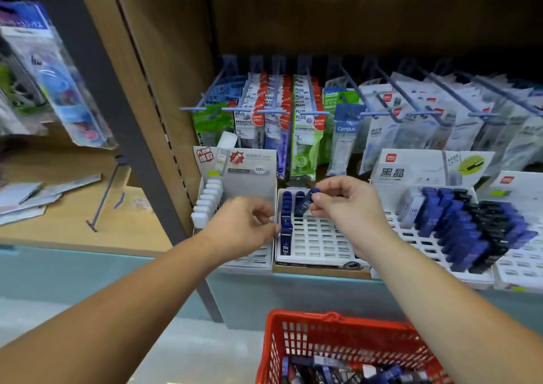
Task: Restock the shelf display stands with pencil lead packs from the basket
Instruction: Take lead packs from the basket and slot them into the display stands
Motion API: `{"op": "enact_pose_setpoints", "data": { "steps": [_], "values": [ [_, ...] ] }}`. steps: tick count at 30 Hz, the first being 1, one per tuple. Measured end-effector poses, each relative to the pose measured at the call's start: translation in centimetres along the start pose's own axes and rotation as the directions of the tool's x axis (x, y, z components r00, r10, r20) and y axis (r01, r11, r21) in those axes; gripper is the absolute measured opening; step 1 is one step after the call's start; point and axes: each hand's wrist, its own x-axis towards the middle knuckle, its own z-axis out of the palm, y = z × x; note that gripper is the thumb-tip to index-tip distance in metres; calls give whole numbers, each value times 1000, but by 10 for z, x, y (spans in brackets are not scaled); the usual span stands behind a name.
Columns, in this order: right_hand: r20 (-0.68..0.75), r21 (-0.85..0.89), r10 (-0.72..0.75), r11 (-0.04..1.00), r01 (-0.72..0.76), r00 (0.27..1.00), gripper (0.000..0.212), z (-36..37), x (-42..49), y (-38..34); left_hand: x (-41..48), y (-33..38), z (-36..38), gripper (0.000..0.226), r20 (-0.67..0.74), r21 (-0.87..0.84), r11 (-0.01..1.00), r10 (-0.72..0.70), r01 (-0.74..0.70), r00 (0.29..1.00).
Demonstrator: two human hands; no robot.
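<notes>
The right hand (346, 204) pinches a blue lead pack (305, 203) between thumb and fingers (318, 206), tilted over the back rows of the middle stand (320, 236). To do this well, I think the pack should be turned upright and pressed straight down into a free slot beside the filled column (285, 216). The left hand (244, 228) hovers just beside that column, fingers curled; whether it holds something, I cannot tell. More packs lie in the red basket (293, 339).
</notes>
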Motion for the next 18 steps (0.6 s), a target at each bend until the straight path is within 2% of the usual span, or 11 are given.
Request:
{"op": "enact_pose_setpoints", "data": {
  "steps": [7, 11, 14, 18],
  "values": [
    [10, -262, -122, 958, 120, 992, 25, 12, 13, 16, -1, -2, 3, 16, 27, -85, 996, 29, -27, 999],
    [98, -430, -253, 861, 270, 962, 25, 13, 15, 15, -1, -4, 3, 11, 38, -92, 995, 36, -32, 999],
    [180, -477, -293, 809, 344, 939, 21, 18, 13, 16, -1, -4, 2, 11, 41, -90, 996, 24, -20, 999],
    [196, -583, -298, 730, 356, 934, 25, 18, 11, 14, -4, -4, 2, 16, 54, -49, 999, 17, -14, 998]
  ]
}}
